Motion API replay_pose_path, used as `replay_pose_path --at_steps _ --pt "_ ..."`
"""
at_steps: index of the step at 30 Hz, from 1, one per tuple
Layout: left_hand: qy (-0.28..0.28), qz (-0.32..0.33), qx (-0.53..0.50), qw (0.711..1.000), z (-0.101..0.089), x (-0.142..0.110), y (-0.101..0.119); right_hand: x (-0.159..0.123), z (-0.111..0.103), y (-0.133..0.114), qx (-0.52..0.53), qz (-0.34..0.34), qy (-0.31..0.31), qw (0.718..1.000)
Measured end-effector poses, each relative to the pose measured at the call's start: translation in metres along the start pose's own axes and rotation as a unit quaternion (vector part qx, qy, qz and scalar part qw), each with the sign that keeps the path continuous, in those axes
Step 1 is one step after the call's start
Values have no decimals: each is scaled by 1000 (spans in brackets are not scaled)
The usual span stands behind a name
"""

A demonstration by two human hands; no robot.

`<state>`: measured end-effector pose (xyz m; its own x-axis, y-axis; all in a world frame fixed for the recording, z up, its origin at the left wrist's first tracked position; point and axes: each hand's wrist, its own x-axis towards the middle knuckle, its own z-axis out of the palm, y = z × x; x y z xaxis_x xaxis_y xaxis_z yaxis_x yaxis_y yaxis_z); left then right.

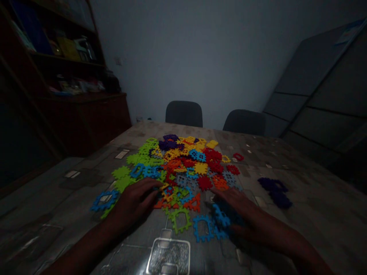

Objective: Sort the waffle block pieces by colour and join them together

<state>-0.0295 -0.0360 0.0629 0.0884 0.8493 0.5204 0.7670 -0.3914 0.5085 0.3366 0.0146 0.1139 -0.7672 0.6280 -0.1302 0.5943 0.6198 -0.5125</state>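
A heap of flat plastic interlocking pieces (183, 164) in green, blue, yellow, red, orange and purple lies on the patterned table (301, 214). My left hand (137, 200) rests palm down at the heap's near left edge, fingers stretched toward orange and yellow pieces. My right hand (241, 208) lies flat at the near right edge, fingers pointing at the heap, over blue pieces (219, 219). A green frame piece (179, 219) and a blue frame piece (203, 228) lie between the two hands. Neither hand grips anything that I can see.
Purple pieces (275, 191) lie apart at the right. Two dark chairs (184, 113) stand at the table's far side. A dark wooden cabinet with shelves (65, 95) fills the left, and grey panels (323, 91) lean at the right. The room is dim.
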Motion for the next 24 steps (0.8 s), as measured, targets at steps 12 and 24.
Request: replay_pose_path --at_steps 12,24 --pt "-19 -32 11 999 -1 2 -14 -7 27 11 3 -6 -5 1000" --pt "41 -82 26 995 -21 7 -23 1 49 0 -10 16 48 999"
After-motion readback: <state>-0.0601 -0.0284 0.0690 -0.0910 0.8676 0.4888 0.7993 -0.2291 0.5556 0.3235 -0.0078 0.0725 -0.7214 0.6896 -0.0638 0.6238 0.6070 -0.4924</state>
